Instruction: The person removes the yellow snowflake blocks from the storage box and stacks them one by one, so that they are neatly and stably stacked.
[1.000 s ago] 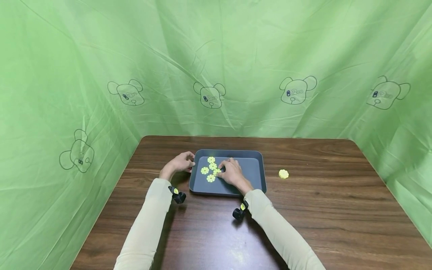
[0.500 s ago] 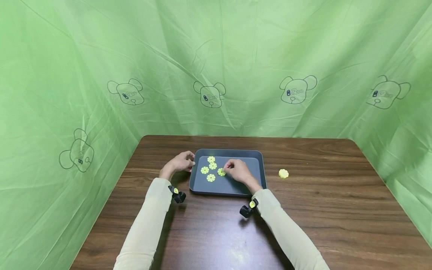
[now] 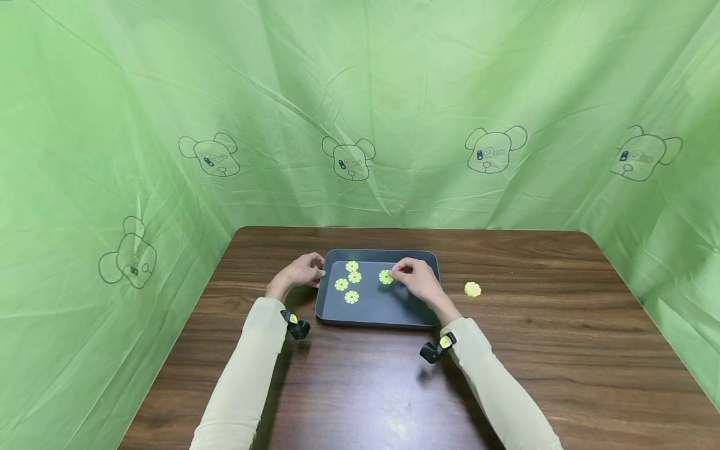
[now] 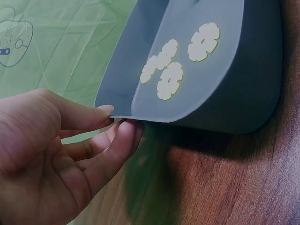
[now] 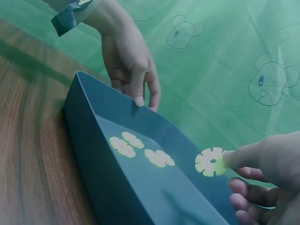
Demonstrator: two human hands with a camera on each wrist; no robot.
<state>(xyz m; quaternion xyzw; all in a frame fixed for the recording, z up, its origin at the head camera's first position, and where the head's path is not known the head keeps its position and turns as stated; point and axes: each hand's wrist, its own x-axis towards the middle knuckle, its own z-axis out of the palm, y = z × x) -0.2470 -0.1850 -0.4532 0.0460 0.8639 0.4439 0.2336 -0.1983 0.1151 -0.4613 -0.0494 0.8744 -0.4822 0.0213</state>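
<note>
A dark grey rectangular tray [image 3: 368, 309] stands on the table. My left hand [image 3: 302, 273] pinches its left rim between thumb and fingers, plain in the left wrist view, where the tray wall [image 4: 255, 93] runs away to the right. Over the tray's right half, my right hand [image 3: 423, 282] pinches a yellow notched snowflake disc [image 3: 385, 277] by its edge; in the right wrist view this disc [image 5: 206, 164] is held up, apart from the tray floor. Several like discs, one of them a near disc [image 3: 351, 297], lie flat in the tray's left part.
Right of the tray, another yellow piece [image 3: 472, 289] lies on the brown wooden table [image 3: 551, 325]; it looks thicker, and whether it is a stack I cannot tell. Green cloth [image 3: 422, 81] with bear-head drawings hangs behind and at the sides.
My right hand has drawn one yellow snowflake disc away from the group, to the right and slightly back over the tray. My left hand keeps its place on the rim.
</note>
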